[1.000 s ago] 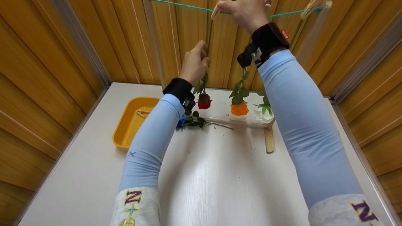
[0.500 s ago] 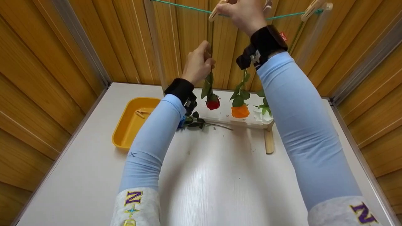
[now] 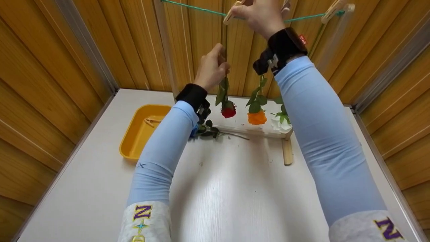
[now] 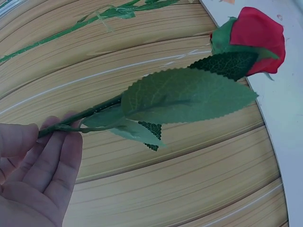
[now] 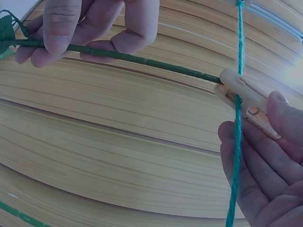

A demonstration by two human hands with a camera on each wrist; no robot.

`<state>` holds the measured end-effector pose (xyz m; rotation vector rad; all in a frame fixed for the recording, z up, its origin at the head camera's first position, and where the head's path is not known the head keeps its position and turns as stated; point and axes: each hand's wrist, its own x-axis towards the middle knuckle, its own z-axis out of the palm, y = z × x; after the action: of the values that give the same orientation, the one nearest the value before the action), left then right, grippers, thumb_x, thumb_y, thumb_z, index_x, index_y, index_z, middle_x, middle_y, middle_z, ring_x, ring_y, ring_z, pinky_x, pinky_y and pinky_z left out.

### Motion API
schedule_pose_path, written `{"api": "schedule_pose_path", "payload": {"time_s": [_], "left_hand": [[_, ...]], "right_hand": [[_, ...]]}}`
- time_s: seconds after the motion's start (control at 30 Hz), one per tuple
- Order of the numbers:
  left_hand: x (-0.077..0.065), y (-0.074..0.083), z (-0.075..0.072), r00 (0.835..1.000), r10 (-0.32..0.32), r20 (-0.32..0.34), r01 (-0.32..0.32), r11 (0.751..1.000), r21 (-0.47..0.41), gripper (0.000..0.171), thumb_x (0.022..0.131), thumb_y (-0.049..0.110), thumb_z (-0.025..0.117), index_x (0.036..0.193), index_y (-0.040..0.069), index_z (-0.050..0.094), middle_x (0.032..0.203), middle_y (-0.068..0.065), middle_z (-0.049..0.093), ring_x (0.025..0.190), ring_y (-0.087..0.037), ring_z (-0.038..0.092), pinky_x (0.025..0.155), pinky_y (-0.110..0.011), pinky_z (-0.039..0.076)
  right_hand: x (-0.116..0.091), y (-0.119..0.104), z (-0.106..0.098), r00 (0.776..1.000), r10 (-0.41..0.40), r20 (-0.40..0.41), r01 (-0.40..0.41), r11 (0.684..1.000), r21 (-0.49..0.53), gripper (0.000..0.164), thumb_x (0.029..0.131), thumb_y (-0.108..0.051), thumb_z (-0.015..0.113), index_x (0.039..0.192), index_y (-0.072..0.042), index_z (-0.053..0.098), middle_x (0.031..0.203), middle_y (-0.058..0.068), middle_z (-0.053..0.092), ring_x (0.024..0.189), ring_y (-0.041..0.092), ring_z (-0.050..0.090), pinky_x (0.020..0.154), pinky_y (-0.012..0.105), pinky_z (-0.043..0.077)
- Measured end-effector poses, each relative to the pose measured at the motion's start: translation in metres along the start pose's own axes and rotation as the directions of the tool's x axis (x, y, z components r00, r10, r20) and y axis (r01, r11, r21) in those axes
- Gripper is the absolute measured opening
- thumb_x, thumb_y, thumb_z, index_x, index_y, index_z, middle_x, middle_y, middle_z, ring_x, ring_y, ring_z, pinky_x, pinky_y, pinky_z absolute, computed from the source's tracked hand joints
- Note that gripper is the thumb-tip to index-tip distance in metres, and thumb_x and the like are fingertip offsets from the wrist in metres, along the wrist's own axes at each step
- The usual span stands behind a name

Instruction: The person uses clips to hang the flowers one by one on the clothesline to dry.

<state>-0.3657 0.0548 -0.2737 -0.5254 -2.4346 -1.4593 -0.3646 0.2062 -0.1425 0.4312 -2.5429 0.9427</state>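
Note:
A red rose (image 3: pixel 228 110) hangs head down, its green stem pinched between the thumb and fingers of my left hand (image 3: pixel 211 69). Leaves and bloom stretch beyond those fingers in the left wrist view. Higher up, my right hand (image 3: pixel 263 16) pinches a wooden clothespin (image 5: pixel 244 92) by its tail ends. The clothespin sits across a teal cord (image 5: pixel 233 189), and the tip of the rose stem (image 5: pixel 180 71) lies at its front end. Whether the clothespin bites the stem firmly I cannot tell.
An orange rose (image 3: pixel 257 117) and a white flower (image 3: pixel 281 124) hang to the right. Another clothespin (image 3: pixel 332 11) is at the cord's right end. A blue flower (image 3: pixel 194 131) lies on the table, beside a yellow tray (image 3: pixel 128 134) holding clothespins. The rack's wooden foot (image 3: pixel 288 153) stands right.
My left hand and the red rose have shifted a little to the right, bringing the stem under the clothespin. The right hand has barely moved. Over the last half second almost nothing differs.

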Motion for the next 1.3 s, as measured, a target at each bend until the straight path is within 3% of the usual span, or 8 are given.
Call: {"api": "schedule_pose_path", "payload": {"time_s": [0.1, 0.23, 0.33, 0.47, 0.57, 0.9, 1.03, 1.3], "left_hand": [[0.000, 0.000, 0.000, 1.000, 0.017, -0.003, -0.017, 1.000, -0.004, 0.017, 0.104, -0.001, 0.052, 0.120, 0.005, 0.052, 0.100, -0.012, 0.064, 0.091, -0.023, 0.070, 0.079, -0.028, 0.059], [-0.001, -0.001, 0.001, 0.999, 0.035, -0.008, -0.035, 0.999, 0.001, 0.017, 0.104, -0.001, 0.053, 0.120, 0.005, 0.052, 0.096, -0.011, 0.062, 0.089, -0.023, 0.070, 0.078, -0.027, 0.058], [0.000, -0.001, 0.001, 1.000, 0.029, -0.009, -0.029, 1.000, 0.008, 0.017, 0.104, -0.001, 0.053, 0.120, 0.006, 0.052, 0.095, -0.010, 0.062, 0.089, -0.021, 0.070, 0.078, -0.026, 0.058], [0.000, -0.002, 0.002, 1.000, 0.019, -0.009, -0.019, 1.000, 0.024, 0.019, 0.104, -0.001, 0.053, 0.122, 0.006, 0.054, 0.094, -0.009, 0.063, 0.089, -0.021, 0.071, 0.077, -0.026, 0.058], [0.000, -0.002, 0.003, 1.000, 0.007, -0.006, -0.007, 0.999, 0.031, 0.020, 0.104, 0.001, 0.053, 0.124, 0.005, 0.055, 0.096, -0.010, 0.064, 0.090, -0.021, 0.071, 0.077, -0.026, 0.057], [-0.002, -0.006, 0.006, 0.999, -0.041, 0.019, 0.040, 0.998, 0.042, 0.022, 0.105, 0.005, 0.054, 0.126, 0.003, 0.056, 0.102, -0.011, 0.064, 0.089, -0.018, 0.064, 0.077, -0.024, 0.054], [-0.002, -0.009, 0.006, 0.999, -0.037, 0.022, 0.035, 0.998, 0.058, 0.022, 0.105, 0.006, 0.055, 0.127, 0.002, 0.057, 0.104, -0.011, 0.062, 0.088, -0.018, 0.059, 0.076, -0.024, 0.050], [-0.003, -0.015, -0.002, 0.998, -0.026, 0.049, 0.020, 0.994, 0.107, 0.025, 0.104, 0.008, 0.055, 0.128, 0.000, 0.056, 0.116, -0.013, 0.064, 0.100, -0.019, 0.059, 0.087, -0.025, 0.050]], "right_hand": [[-0.001, -0.001, 0.000, 1.000, 0.025, -0.003, -0.025, 0.999, -0.040, 0.034, 0.104, -0.035, 0.062, 0.129, -0.012, 0.068, 0.132, 0.006, 0.063, 0.125, 0.017, 0.052, 0.119, 0.036, 0.018], [-0.001, -0.002, 0.000, 0.999, 0.045, 0.006, -0.044, 0.995, -0.091, 0.038, 0.104, -0.039, 0.062, 0.130, -0.013, 0.068, 0.136, 0.008, 0.064, 0.134, 0.023, 0.048, 0.120, 0.052, -0.008], [-0.001, -0.001, -0.001, 0.999, 0.032, 0.019, -0.030, 0.996, -0.088, 0.037, 0.105, -0.036, 0.060, 0.133, -0.013, 0.066, 0.135, 0.009, 0.063, 0.122, 0.019, 0.053, 0.118, 0.041, 0.013], [-0.001, 0.000, -0.001, 0.999, -0.004, 0.042, 0.007, 0.998, -0.057, 0.035, 0.106, -0.031, 0.058, 0.134, -0.011, 0.064, 0.128, 0.007, 0.062, 0.100, 0.007, 0.051, 0.093, 0.025, 0.038], [-0.001, 0.000, -0.001, 0.998, -0.034, 0.062, 0.036, 0.999, -0.032, 0.034, 0.107, -0.028, 0.057, 0.134, -0.009, 0.063, 0.124, 0.004, 0.060, 0.094, 0.003, 0.048, 0.084, 0.022, 0.040], [-0.003, 0.001, -0.003, 0.993, -0.062, 0.099, 0.060, 0.998, 0.021, 0.035, 0.106, -0.024, 0.057, 0.138, -0.008, 0.058, 0.131, 0.008, 0.060, 0.114, 0.017, 0.056, 0.093, 0.025, 0.045], [-0.006, 0.000, -0.004, 0.993, -0.078, 0.091, 0.078, 0.997, 0.001, 0.035, 0.106, -0.025, 0.057, 0.137, -0.008, 0.059, 0.129, 0.008, 0.062, 0.110, 0.015, 0.057, 0.089, 0.024, 0.044], [-0.021, 0.002, -0.003, 0.968, -0.247, 0.040, 0.250, 0.961, -0.115, 0.040, 0.109, -0.021, 0.054, 0.143, -0.001, 0.053, 0.135, 0.019, 0.059, 0.124, 0.027, 0.058, 0.104, 0.028, 0.045]]}}
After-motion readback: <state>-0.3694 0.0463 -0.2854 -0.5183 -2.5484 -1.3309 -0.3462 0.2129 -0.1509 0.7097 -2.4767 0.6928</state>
